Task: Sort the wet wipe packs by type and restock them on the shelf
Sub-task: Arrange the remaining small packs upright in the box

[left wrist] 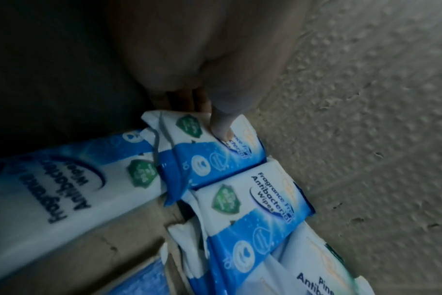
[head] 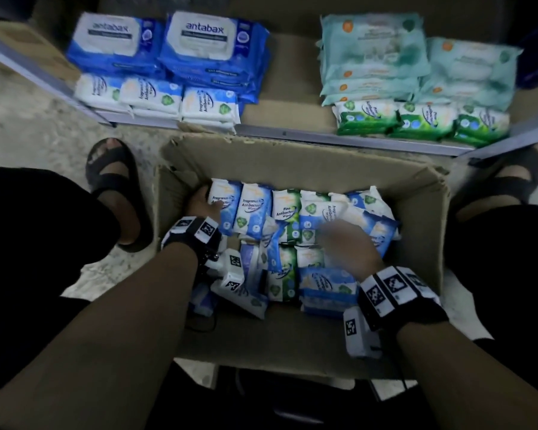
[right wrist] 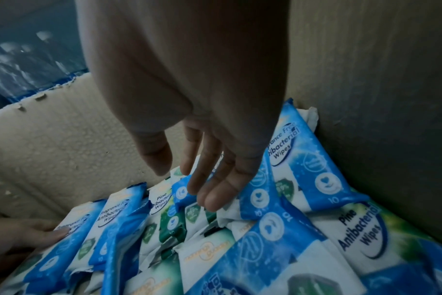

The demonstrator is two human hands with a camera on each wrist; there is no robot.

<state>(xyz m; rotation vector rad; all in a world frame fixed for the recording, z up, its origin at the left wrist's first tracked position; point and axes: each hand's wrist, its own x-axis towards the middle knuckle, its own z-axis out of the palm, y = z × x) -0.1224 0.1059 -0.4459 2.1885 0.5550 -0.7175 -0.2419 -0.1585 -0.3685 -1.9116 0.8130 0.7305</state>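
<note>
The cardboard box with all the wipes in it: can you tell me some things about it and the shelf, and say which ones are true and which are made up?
1. The cardboard box holds both blue Fragrance Free packs and green Pine packs. True.
2. The left hand grips a blue Fragrance Free pack at the box's far left corner. True.
3. The right hand is holding a green pack. False: its fingers are spread open above the packs and hold nothing.
4. The antabax packs lie inside the box. False: they are stacked on the shelf.
5. On the shelf, green Pine packs sit at the right side. True.
</note>
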